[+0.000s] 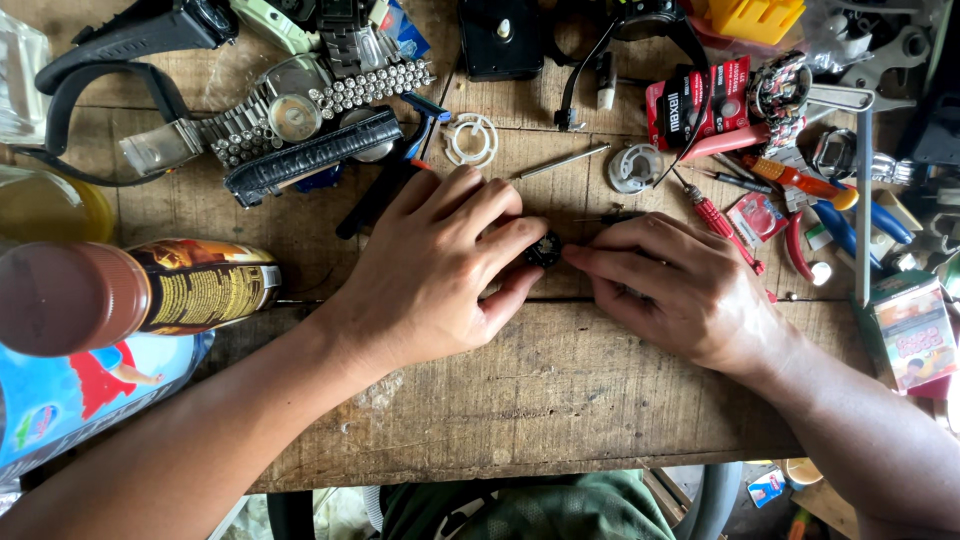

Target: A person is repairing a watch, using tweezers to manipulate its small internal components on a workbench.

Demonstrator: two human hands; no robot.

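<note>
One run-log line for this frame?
left hand: pinches small black part | right hand: fingertips on part | surface: wooden bench

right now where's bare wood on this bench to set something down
Bare wood runs along the near edge of the bench, below the left hand and right hand. The far side is crowded: watches, screwdrivers, battery card. A bottle fills the left end.

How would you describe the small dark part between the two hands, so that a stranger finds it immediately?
Start at the worn wooden workbench and find the two hands at its middle. Where the left hand and right hand meet fingertip to fingertip sits a small round black part. Unlike the white plastic ring and grey round piece lying loose above, it is dark and pinched by fingers.
</note>
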